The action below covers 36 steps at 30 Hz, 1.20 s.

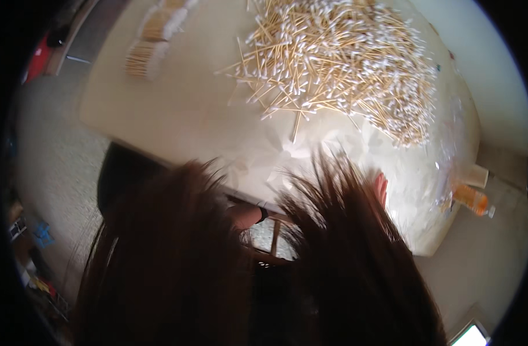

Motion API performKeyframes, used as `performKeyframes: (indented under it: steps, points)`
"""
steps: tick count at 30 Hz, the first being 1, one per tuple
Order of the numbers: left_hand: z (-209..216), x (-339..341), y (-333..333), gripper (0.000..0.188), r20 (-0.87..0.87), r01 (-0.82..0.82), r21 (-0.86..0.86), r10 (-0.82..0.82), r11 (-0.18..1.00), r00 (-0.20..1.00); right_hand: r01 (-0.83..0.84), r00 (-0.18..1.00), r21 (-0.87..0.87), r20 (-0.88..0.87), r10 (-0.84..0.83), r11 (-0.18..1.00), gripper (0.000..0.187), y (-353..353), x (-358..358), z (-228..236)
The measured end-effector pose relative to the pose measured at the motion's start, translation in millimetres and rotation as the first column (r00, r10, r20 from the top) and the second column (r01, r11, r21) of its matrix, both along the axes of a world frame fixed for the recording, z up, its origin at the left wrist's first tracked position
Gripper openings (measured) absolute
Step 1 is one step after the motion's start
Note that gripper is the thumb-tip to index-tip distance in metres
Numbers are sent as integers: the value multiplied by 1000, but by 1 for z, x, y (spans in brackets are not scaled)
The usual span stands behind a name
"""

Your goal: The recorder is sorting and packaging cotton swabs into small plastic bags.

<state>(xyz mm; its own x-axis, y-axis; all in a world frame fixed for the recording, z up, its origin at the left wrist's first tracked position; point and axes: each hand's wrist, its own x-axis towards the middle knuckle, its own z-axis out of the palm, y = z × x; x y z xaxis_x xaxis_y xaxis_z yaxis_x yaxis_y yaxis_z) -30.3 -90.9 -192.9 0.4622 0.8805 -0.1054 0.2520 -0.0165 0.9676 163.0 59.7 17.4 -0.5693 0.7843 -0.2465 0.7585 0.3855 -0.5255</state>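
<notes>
Our right hand (381, 188) shows only fingertips past our hanging hair (218, 259), its grip impossible to tell; the left is hidden. The loose heap of cotton swabs (345, 63) lies well apart on the table (177, 115); 3 tidy bundles (151, 37) look done, most remains.

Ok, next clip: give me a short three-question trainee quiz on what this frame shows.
1. True or false: the loose cotton swabs lie in a heap on the pale table.
2. Multiple choice: where are the bundled swab stacks? A) far left part of the table B) on the floor C) in the right hand
3. What hides most of the person's hands?

Key:
1. True.
2. A.
3. Long dark hair hanging in front of the camera; only the fingertips of the right hand show by the table edge, and a wrist with a dark band shows between the locks.
</notes>
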Motion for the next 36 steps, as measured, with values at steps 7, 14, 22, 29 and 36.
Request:
performKeyframes:
  steps: [7,14,22,29,36]
  points:
    - [37,8,-40,14,-152,45,231,-10,972,988,46,989,35,-142,-40,998,86,-28,-12,34]
    - [269,-18,0,6,-162,165,83,-150,983,975,96,959,44,-272,-80,994,83,-29,3,22]
    - [279,-44,151,9,-209,-59,391,151,918,966,164,808,-165,-544,-229,973,61,-19,1,4]
    - [248,-41,179,10,-313,98,458,57,884,948,261,855,30,-471,-216,965,54,-25,-13,4]
    - [240,-39,169,18,-378,32,524,198,851,904,234,899,150,-409,-155,960,52,-24,-10,-9]
